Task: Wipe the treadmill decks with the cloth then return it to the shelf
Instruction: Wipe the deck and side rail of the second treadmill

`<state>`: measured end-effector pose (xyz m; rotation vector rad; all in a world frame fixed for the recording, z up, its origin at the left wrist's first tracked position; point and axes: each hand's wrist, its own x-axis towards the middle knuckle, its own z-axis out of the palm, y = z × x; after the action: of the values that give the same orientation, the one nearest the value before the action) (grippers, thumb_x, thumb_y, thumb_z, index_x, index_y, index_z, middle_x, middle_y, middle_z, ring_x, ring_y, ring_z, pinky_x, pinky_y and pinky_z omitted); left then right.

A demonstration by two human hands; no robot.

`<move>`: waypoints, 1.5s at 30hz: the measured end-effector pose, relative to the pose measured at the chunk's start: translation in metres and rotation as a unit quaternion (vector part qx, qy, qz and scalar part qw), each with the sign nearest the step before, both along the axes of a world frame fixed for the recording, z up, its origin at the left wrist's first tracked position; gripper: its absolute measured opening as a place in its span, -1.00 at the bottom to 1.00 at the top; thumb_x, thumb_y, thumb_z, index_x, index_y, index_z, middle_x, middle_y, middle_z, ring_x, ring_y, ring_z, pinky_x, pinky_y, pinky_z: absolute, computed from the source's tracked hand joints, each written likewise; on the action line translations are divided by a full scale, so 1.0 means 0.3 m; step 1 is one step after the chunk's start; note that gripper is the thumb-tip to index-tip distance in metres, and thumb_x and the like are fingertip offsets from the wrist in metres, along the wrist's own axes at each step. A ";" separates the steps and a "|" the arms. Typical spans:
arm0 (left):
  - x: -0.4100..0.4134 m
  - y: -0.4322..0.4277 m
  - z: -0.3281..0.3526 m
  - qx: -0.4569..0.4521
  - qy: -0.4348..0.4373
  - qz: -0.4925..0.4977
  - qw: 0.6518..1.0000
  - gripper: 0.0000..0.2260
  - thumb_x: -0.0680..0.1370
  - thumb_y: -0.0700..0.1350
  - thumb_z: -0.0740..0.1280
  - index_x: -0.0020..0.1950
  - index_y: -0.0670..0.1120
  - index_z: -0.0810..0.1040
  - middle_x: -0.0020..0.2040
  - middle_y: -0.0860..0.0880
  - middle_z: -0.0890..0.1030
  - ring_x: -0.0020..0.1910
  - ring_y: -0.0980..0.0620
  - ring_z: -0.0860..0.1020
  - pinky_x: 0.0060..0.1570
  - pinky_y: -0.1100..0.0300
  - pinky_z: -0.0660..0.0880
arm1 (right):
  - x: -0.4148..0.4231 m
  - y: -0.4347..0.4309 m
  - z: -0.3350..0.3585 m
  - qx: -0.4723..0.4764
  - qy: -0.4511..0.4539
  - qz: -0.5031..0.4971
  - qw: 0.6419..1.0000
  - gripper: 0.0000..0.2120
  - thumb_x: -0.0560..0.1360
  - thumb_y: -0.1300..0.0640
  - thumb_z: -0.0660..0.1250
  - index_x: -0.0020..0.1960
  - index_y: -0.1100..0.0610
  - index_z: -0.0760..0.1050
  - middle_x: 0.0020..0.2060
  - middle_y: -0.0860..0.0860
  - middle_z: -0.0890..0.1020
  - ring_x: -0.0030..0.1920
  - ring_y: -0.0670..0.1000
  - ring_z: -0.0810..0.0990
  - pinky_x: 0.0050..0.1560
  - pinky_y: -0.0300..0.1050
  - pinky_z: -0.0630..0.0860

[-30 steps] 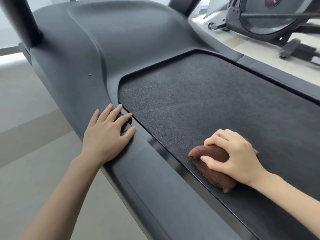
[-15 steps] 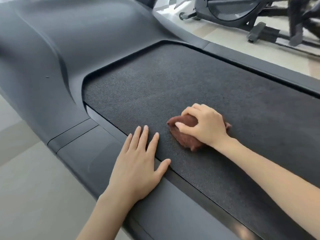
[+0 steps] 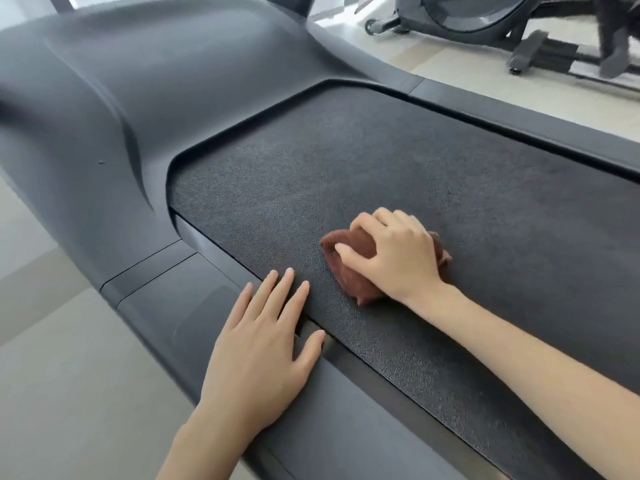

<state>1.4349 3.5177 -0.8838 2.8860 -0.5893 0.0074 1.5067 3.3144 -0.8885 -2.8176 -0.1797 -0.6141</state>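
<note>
Fingers [image 3: 375,223] of the right hand [image 3: 398,252] are curling around the bunched brown cloth [image 3: 349,268] lying on the treadmill belt [image 3: 398,161], while the left hand [image 3: 263,348] is resting flat, fingers spread, across the belt's near edge.

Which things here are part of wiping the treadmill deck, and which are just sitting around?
Part of the job: crumpled brown cloth, gripped by the right hand; textured black treadmill belt; left hand, resting flat across the smooth dark grey side rail and the belt's edge.
Just standing about: grey exercise machine, on the pale floor behind.
</note>
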 end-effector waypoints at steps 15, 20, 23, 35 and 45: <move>-0.217 0.217 0.099 0.081 -0.002 0.049 0.996 -0.56 0.51 0.14 0.06 0.32 0.09 0.47 0.34 0.09 0.47 0.32 0.09 0.43 0.20 0.04 0.46 | -0.161 0.193 0.159 0.088 0.066 0.237 0.965 -0.66 0.32 -0.29 0.21 -0.21 -0.02 0.52 -0.29 -0.11 0.52 -0.27 -0.04 0.47 -0.18 -0.13 0.37; -0.374 0.412 0.183 0.118 0.018 0.165 0.979 -0.60 0.49 0.18 0.07 0.16 0.12 0.58 0.07 0.19 0.62 0.04 0.18 0.59 -0.03 0.30 0.50 | -0.180 0.427 0.228 0.076 0.076 0.343 0.933 -0.64 0.31 -0.30 0.19 -0.22 -0.03 0.51 -0.30 -0.10 0.52 -0.30 -0.01 0.46 -0.20 -0.12 0.37; -0.484 0.536 0.227 0.109 -0.012 0.279 0.954 -0.59 0.49 0.19 0.07 0.16 0.10 0.58 0.04 0.21 0.62 0.05 0.18 0.58 -0.03 0.28 0.50 | -0.218 0.572 0.265 0.063 0.078 0.407 0.908 -0.67 0.30 -0.30 0.20 -0.24 -0.05 0.49 -0.32 -0.12 0.49 -0.31 -0.01 0.47 -0.22 -0.12 0.37; -0.858 1.053 0.210 0.099 -0.074 0.488 0.864 -0.57 0.48 0.17 0.09 0.16 0.01 0.59 0.12 0.03 0.63 0.15 0.00 0.56 0.17 0.05 0.45 | -0.440 1.222 0.320 -0.013 0.120 0.533 0.837 -0.65 0.30 -0.38 0.19 -0.19 -0.13 0.45 -0.26 -0.18 0.49 -0.24 -0.12 0.46 -0.23 -0.42 0.22; -1.057 1.518 0.240 0.083 -0.116 0.538 0.831 -0.52 0.48 0.15 0.05 0.28 0.02 0.52 0.25 -0.05 0.56 0.28 -0.05 0.48 0.28 -0.10 0.38 | -0.623 1.802 0.463 -0.014 0.122 0.577 0.807 -0.72 0.28 -0.34 0.26 -0.19 -0.16 0.46 -0.24 -0.24 0.51 -0.24 -0.21 0.51 -0.28 -0.22 0.43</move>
<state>1.1179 3.9731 -0.8117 2.9505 1.1108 0.4823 1.3197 3.8551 -0.7495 -2.1413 -1.6493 0.0595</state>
